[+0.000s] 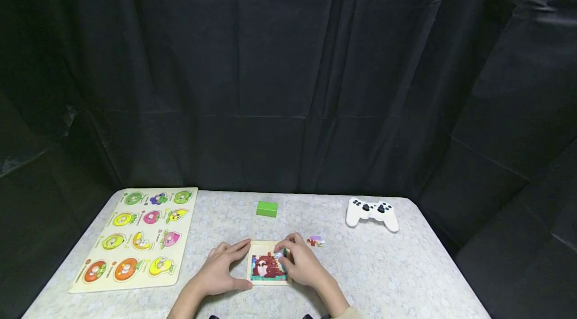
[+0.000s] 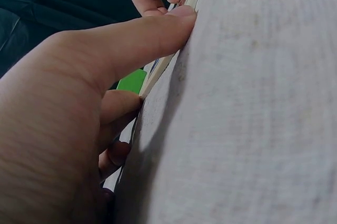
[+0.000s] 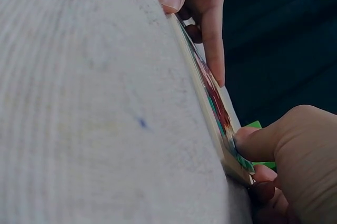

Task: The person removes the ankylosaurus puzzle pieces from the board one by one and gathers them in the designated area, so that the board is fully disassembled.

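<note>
Fingers of the left hand spread against the left side of a framed puzzle on the counter; those of the right hand curl over its right side, partly hiding it, any pinch unclear. Apparent piece-fitting calls for careful alignment. Around, unobstructing: fruit board, left; white controller, right; green block, beyond; loose pieces, just beside the right hand.

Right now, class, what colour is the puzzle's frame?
The puzzle's frame is pale cream, like light wood; the head view shows it best.
</note>
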The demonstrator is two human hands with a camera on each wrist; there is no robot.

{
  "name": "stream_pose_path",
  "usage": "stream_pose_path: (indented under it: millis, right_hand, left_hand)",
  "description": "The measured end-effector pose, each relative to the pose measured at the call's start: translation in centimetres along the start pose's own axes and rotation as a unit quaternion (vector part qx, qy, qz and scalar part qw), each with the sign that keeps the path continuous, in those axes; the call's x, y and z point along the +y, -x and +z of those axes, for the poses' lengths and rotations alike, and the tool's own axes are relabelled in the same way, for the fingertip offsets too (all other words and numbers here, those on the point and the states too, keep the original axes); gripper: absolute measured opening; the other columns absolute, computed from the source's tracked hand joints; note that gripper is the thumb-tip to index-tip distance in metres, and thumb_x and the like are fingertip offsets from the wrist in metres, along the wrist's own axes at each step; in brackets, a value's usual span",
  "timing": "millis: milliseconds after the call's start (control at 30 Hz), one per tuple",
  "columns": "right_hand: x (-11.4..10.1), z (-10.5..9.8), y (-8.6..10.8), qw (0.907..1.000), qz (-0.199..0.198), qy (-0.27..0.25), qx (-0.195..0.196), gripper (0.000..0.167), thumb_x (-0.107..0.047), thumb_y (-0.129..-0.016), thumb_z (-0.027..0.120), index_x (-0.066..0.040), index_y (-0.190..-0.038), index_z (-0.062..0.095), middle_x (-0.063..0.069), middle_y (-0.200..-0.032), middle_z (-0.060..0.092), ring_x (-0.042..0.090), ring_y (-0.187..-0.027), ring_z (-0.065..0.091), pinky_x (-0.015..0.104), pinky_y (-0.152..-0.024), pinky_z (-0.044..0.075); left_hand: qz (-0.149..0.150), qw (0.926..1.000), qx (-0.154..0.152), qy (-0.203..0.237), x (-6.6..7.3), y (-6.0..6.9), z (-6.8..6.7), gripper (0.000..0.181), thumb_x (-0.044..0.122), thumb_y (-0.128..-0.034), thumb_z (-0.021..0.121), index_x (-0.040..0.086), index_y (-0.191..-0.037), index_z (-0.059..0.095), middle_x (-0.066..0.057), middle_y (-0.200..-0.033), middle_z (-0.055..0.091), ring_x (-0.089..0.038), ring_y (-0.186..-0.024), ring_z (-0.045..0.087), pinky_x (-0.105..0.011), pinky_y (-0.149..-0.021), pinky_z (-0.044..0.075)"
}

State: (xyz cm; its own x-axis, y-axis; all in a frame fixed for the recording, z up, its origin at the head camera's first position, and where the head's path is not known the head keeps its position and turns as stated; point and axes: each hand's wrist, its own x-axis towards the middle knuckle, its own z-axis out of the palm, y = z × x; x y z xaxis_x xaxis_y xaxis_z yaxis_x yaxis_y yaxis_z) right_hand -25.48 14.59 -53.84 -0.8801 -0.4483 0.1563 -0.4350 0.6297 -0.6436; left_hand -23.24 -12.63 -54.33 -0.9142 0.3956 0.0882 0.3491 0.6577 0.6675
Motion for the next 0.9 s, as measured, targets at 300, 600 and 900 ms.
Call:
stream_pose_path:
  millis: [300,600,900]
  right_hand:
    - [0.13,0.12,-0.02,0.9998,0.009,0.016,0.009,0.036,-0.010,-0.099,0.072,-0.003,-0.133,0.067,0.011,-0.127,0.058,0.008,-0.087,0.049,0.032,-0.080,0.046]
    - [0.15,0.07,0.12,0.9997,0.001,0.014,0.022,0.032,0.000,-0.097,0.067,-0.004,-0.129,0.068,0.013,-0.127,0.058,0.012,-0.094,0.052,0.034,-0.084,0.048]
    - [0.31,-0.01,0.01,0.9994,0.001,0.015,0.032,0.030,-0.001,-0.096,0.069,-0.009,-0.125,0.067,0.008,-0.117,0.060,0.011,-0.090,0.050,0.032,-0.079,0.046]
  left_hand:
    - [0.001,1.0000,0.000,0.002,0.22,0.08,-0.12,0.098,0.051,-0.0703,0.093,0.011,-0.153,0.059,0.003,-0.162,0.052,-0.005,-0.097,0.041,-0.032,-0.081,0.035]
    - [0.003,1.0000,-0.003,0.005,0.01,0.03,0.04,0.098,0.051,-0.0705,0.093,0.011,-0.153,0.059,0.003,-0.163,0.051,-0.005,-0.100,0.042,-0.032,-0.082,0.035]
    - [0.001,1.0000,-0.002,0.005,0.09,0.03,-0.02,0.098,0.052,-0.0706,0.093,0.011,-0.153,0.058,0.004,-0.163,0.051,-0.005,-0.099,0.041,-0.032,-0.081,0.035]
